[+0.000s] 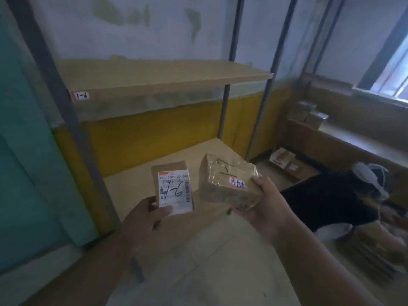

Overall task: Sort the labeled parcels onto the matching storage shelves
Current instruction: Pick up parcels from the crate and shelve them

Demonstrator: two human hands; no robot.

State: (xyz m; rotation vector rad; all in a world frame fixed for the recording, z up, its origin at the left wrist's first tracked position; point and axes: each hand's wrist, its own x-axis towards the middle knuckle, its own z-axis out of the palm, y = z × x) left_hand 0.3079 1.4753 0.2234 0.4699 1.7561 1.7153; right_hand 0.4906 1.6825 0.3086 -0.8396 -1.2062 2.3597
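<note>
The left hand (145, 219) grips a small parcel (173, 187) marked 1-6; the right hand (262, 206) grips a taped parcel (229, 180). The shelf (154, 80) tagged 1-6 stands ahead. With both parcels held close together, the wrong one could easily land there.

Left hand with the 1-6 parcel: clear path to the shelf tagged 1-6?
Probably yes. The left hand grips the 1-6 parcel in front of and below the shelf board tagged 1-6. Nothing shows between them, and the board's visible top looks bare.
</note>
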